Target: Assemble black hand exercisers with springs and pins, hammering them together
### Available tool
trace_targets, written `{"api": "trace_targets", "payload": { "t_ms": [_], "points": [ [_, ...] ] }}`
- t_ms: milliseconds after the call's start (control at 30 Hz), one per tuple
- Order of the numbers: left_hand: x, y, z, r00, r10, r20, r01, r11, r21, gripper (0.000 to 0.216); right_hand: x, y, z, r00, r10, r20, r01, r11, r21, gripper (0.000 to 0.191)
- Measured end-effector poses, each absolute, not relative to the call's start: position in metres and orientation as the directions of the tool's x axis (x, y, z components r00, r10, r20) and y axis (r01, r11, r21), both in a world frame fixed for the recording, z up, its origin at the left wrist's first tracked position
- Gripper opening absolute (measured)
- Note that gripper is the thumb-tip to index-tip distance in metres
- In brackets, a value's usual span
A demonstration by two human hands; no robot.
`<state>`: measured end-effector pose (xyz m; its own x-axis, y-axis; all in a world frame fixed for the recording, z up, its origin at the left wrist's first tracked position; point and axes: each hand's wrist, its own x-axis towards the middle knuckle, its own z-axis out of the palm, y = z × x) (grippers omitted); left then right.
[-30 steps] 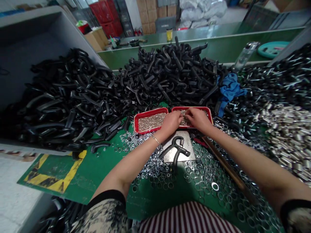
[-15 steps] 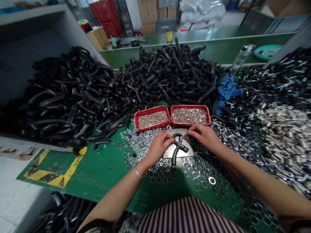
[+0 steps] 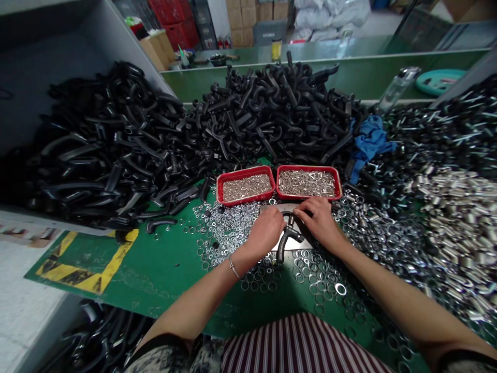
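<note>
On a small metal plate [image 3: 310, 242] in front of me lies a black hook-shaped part [image 3: 286, 243] with a curved handle and a silvery piece at the hook. My left hand [image 3: 267, 232] is closed on the left side of this part, its fingertips hiding where it grips. From the right, my right hand [image 3: 319, 221] reaches the hook with thumb and fingers pinched together. Whatever sits between those fingertips is too small or hidden to name. Just beyond the hands stand a red tray of tiny metal pieces [image 3: 219, 192] and a red tray of small pins [image 3: 339, 191].
Behind the trays rises a heap of black hooked parts [image 3: 267, 109]. Loose metal rings [image 3: 229, 228] lie around the plate. At right are a blue cloth [image 3: 370, 140] and a pile of metal sleeves [image 3: 462, 217]. A grey bin wall [image 3: 128, 46] stands at left.
My right hand has moved left from the plate's far edge to the hook of the black part. My left hand has shifted slightly over the part. The view has shifted a little.
</note>
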<state>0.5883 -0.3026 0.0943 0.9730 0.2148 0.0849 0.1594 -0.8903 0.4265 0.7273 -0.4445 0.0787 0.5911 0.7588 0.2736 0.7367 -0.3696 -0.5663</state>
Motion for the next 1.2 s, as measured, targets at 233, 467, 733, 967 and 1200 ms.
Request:
{"api": "trace_targets", "payload": {
  "t_ms": [233,467,733,967,1200],
  "points": [
    [0.597,-0.301,0.091,0.983,0.136,0.123,0.045,-0.83,0.556,0.024,0.722,-0.443,0.071,0.546,0.762,0.348,0.802,-0.357,-0.479,0.024],
    [0.567,-0.33,0.085,0.975,0.178,0.132,0.137,-0.953,0.269,0.035,0.721,-0.449,0.08,0.385,0.872,0.301,0.915,-0.318,-0.25,0.026],
    [0.556,-0.317,0.081,0.996,-0.002,0.092,-0.02,-0.981,0.192,0.044,0.732,-0.533,0.082,0.543,0.825,0.154,0.82,-0.561,0.112,0.035],
    [0.558,-0.311,0.079,0.993,0.025,0.113,-0.017,-0.934,0.356,0.047,0.73,-0.548,0.101,0.673,0.733,0.097,0.692,-0.578,-0.433,0.023],
    [0.555,-0.315,0.079,0.987,0.076,0.139,0.013,-0.914,0.406,0.046,0.711,-0.529,0.12,0.523,0.851,0.04,0.742,-0.432,-0.513,0.034]
  ]
}}
